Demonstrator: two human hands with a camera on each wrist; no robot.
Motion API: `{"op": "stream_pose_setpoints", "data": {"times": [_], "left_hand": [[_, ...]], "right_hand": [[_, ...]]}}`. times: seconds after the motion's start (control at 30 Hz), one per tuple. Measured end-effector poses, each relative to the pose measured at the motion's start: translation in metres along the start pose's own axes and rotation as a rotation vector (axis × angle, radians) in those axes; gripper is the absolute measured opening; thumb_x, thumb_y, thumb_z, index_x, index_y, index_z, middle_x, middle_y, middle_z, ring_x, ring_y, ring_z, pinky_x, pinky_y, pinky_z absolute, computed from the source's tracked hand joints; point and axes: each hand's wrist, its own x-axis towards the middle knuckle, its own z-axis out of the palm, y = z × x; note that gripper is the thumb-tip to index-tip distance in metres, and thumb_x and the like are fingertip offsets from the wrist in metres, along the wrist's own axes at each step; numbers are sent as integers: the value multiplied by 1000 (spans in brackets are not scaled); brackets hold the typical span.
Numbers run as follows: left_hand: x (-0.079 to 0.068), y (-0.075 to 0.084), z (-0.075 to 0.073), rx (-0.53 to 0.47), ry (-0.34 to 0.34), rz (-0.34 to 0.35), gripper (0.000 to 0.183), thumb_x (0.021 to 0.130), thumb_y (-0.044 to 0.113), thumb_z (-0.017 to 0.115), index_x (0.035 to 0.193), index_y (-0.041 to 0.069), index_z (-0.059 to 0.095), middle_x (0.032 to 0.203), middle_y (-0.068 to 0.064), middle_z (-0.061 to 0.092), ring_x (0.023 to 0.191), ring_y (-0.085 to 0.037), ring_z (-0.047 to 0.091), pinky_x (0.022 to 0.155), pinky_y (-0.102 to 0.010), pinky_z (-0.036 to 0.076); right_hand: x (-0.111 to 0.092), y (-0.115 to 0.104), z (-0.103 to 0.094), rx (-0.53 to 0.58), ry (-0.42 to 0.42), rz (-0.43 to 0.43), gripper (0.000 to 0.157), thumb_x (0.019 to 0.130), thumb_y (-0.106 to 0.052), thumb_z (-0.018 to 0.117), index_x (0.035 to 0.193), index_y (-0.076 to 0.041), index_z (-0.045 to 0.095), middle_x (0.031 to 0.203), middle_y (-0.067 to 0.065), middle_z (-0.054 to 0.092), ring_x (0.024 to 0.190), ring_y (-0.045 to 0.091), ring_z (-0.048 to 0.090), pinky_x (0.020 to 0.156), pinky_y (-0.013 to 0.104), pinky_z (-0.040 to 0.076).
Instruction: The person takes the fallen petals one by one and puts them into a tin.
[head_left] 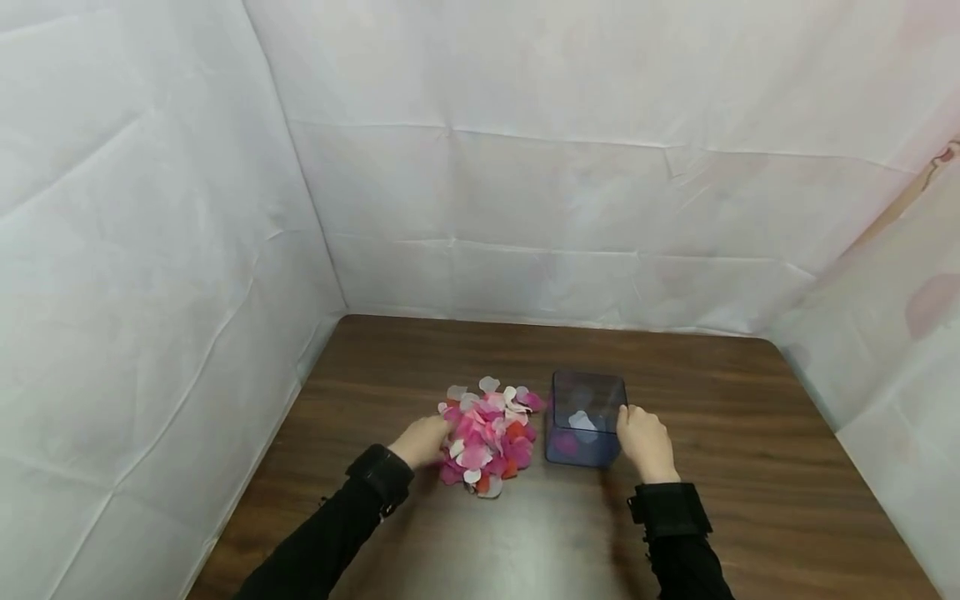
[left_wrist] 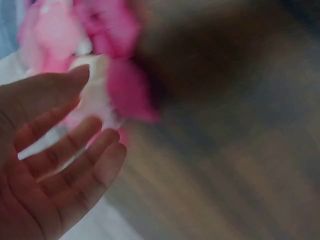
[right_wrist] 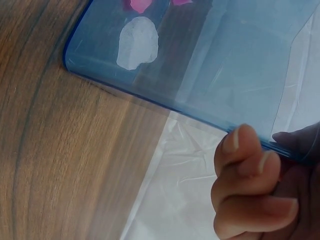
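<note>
A loose heap of petals (head_left: 487, 433) in pink, magenta, white and red lies on the table. At its left side is my left hand (head_left: 422, 442), reaching over the edge of the heap. Blurred in the left wrist view, that hand's thumb and fingers (left_wrist: 107, 162) are spread apart in front of pink and cream petals. My right hand (head_left: 648, 446) grips the right side of a see-through blue plastic box (head_left: 588, 452), its fingers (right_wrist: 247, 187) bent at the rim. Inside the box are a white petal (right_wrist: 137, 44) and a few pink ones.
The brown wooden table (head_left: 750, 433) has rounded back corners. White sheeting (head_left: 540, 192) hangs behind it and along both sides. Black cuffs (head_left: 670, 510) cover both wrists.
</note>
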Motion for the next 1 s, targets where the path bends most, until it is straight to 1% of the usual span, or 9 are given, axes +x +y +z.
{"op": "stream_pose_setpoints", "data": {"times": [0.1,0.13,0.3,0.43,0.57,0.67,0.77,0.9,1.0], "left_hand": [[-7,-8,14,-27,11,-32,32,70,6,81,92,4,58,81,-7,61,77,-21,59,73,-38,52],[-9,-10,17,-34,17,-38,33,70,5,81,92,5,57,82,-7,61,78,-22,60,74,-39,52],[-11,-18,24,-42,82,12,25,70,1,79,75,9,55,70,-2,58,68,-16,56,62,-31,46],[-8,-16,14,-52,121,38,23,71,0,77,68,8,56,63,1,56,59,-10,48,56,-26,40],[-3,-5,-8,-67,131,45,16,72,-2,74,69,5,60,64,-1,59,59,-11,48,55,-27,41],[6,6,-24,-51,130,43,13,74,-2,74,73,3,62,65,-1,59,59,-11,50,54,-26,42],[25,25,-41,-42,162,87,10,77,0,72,76,3,63,68,-1,61,62,-12,54,57,-26,45],[54,65,-59,-61,213,252,9,81,1,69,80,6,62,75,-1,63,70,-12,58,64,-26,48],[73,96,-68,-67,176,370,12,83,0,65,85,9,57,81,-1,61,75,-11,55,68,-23,47]], "right_hand": [[-1,0,2,-5,15,-8,41,101,-16,30,95,13,57,82,28,58,67,31,57,58,38,41],[-1,0,2,-3,10,2,40,100,-17,30,92,12,57,80,26,58,67,31,57,58,39,41],[-1,-1,3,-8,13,14,38,100,-17,32,95,10,58,82,23,61,72,34,61,60,42,44],[-2,-4,2,1,11,23,37,100,-17,32,90,8,57,74,18,57,67,28,56,59,40,42],[-3,-6,0,4,13,24,36,101,-17,32,88,7,56,70,14,52,62,24,51,58,37,39],[-3,-6,0,6,12,26,37,100,-17,32,89,8,56,70,15,53,62,24,51,58,37,39],[-5,-5,0,1,23,30,36,100,-16,33,90,9,57,73,17,55,64,27,54,59,38,40],[-6,-4,2,-7,38,34,36,100,-16,33,88,9,57,74,18,57,66,29,57,59,40,42],[-6,-6,5,-2,39,40,35,100,-16,33,83,6,56,70,15,54,63,26,54,58,39,41]]}}
